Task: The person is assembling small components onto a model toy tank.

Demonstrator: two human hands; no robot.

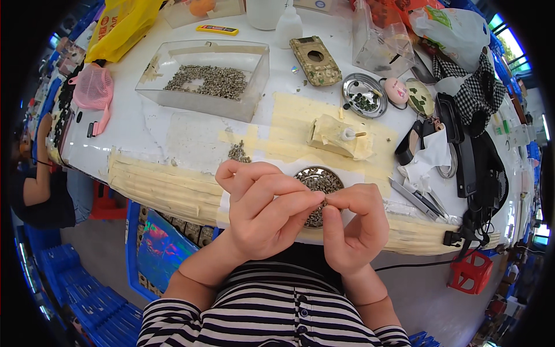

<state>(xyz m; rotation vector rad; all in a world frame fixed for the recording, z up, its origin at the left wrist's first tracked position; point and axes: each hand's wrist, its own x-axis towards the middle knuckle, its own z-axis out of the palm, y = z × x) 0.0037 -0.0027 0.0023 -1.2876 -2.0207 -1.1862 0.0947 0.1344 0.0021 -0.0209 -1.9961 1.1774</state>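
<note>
My left hand (267, 208) and my right hand (356, 224) meet at their fingertips over a round metal dish (341, 180). Both are closed in a pinch. Whatever sits between the fingertips is tiny, and I cannot make out its kind. Small metal pieces (319, 178) fill the dish, partly hidden by my fingers. A little heap of similar pieces (239, 152) lies on the table just beyond my left hand. Farther back at the left, a clear plastic box (150, 92) holds many more of them.
Beyond the dish stands a tape-wrapped block (338, 137) with a small white pot. Behind it are a metal dish of dark bits (364, 95) and a camouflage-patterned case (315, 61). Tweezers (415, 199) lie at the right, a yellow cutter (217, 30) at the back. Another person's arm (41, 159) shows far left.
</note>
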